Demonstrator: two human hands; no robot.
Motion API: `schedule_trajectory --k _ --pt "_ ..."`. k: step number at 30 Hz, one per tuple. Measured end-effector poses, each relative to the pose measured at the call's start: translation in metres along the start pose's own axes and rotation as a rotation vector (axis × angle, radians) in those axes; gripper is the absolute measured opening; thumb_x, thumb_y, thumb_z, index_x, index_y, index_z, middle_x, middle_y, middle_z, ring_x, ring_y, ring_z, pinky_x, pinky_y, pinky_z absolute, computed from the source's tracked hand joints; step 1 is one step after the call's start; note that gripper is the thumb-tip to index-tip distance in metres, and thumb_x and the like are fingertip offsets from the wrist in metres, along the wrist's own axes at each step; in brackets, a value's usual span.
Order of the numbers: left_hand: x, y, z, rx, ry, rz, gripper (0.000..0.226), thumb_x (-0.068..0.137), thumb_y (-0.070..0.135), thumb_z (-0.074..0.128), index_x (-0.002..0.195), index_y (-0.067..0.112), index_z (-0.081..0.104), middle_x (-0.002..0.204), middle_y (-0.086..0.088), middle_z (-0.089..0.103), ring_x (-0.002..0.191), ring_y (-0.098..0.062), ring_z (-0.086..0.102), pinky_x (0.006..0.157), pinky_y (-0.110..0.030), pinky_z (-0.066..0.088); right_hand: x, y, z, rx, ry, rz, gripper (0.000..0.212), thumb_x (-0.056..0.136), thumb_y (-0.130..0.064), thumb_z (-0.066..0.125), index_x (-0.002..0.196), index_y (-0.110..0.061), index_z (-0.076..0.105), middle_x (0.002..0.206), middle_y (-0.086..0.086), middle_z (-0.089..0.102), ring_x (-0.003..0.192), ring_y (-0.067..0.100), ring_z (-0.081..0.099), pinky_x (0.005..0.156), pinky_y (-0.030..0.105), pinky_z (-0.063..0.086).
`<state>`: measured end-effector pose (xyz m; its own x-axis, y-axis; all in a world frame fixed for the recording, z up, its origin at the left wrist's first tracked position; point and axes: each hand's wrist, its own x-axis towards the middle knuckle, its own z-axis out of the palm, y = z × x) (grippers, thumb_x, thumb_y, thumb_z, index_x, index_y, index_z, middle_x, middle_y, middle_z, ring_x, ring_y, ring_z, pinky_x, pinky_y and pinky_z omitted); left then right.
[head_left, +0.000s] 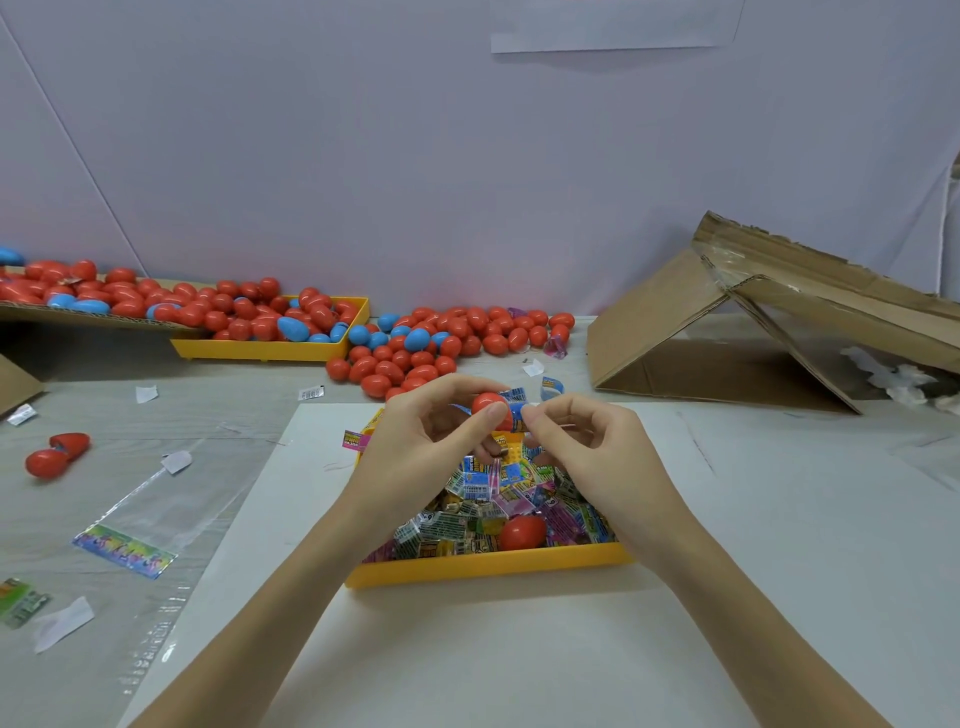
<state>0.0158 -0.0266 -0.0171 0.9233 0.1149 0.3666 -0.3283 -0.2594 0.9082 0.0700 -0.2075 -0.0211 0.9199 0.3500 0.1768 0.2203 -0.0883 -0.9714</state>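
The hands are meeting in the air, fingertips almost touching. The left hand is gripping a red egg between its thumb and curled fingers. The right hand is pinching a small blue printed packet with thumb and forefinger, holding it right against the egg's side. Whether the packet is sitting partly inside the egg cannot be told.

Directly under both hands and wrists, a yellow tray is lying on a white sheet. It is holding a heap of small printed packets, with 1 closed red egg resting on them below the right wrist.

Beyond the hands, a loose pile of red and blue eggs is spreading over the tabletop. Further to the left of that pile, a second yellow tray is overflowing with more eggs.

Well to the left of the left hand, an opened red egg is lying near a clear plastic bag. Far beyond the right hand, a torn cardboard box is lying on its side.
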Motion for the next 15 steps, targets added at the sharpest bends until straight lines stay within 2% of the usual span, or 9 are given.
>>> schedule_trajectory --k 4,8,12,15 --pt "0.0001 -0.002 0.0011 -0.02 0.037 0.015 0.024 0.093 0.026 0.07 0.115 0.016 0.073 0.089 0.0 0.077 0.079 -0.015 0.075 0.075 -0.02 0.058 -0.0003 0.001 -0.0012 0.052 -0.012 0.041 0.013 0.092 -0.031 0.075 0.096 -0.02 0.08 0.089 -0.005 0.08 0.088 0.012 0.077 0.078 0.023 0.062" --pt "0.0001 -0.0042 0.0012 -0.029 0.057 0.025 0.021 0.095 0.018 0.071 0.115 0.016 0.073 0.095 -0.001 0.078 0.085 -0.016 0.075 0.079 -0.022 0.059 -0.0006 -0.0003 -0.0032 0.304 -0.055 0.138 0.017 0.089 -0.022 0.079 0.101 -0.01 0.081 0.095 0.009 0.081 0.096 0.021 0.078 0.079 0.023 0.061" --pt "-0.0009 -0.006 0.0037 -0.023 0.047 0.038 0.023 0.095 0.018 0.072 0.118 0.017 0.074 0.103 0.0 0.078 0.096 -0.017 0.075 0.086 -0.027 0.06 -0.0006 -0.0013 -0.0014 0.412 -0.063 0.161 0.029 0.082 -0.017 0.082 0.106 -0.001 0.075 0.097 0.017 0.079 0.095 0.029 0.078 0.079 0.026 0.062" --pt "-0.0011 -0.0073 0.0042 0.0 0.048 0.064 0.024 0.094 0.018 0.073 0.118 0.018 0.074 0.107 0.004 0.078 0.1 -0.016 0.075 0.088 -0.028 0.061 -0.0005 -0.0028 -0.0001 0.436 -0.043 0.159 0.046 0.076 -0.02 0.085 0.116 -0.005 0.066 0.098 0.017 0.079 0.094 0.031 0.078 0.08 0.03 0.063"
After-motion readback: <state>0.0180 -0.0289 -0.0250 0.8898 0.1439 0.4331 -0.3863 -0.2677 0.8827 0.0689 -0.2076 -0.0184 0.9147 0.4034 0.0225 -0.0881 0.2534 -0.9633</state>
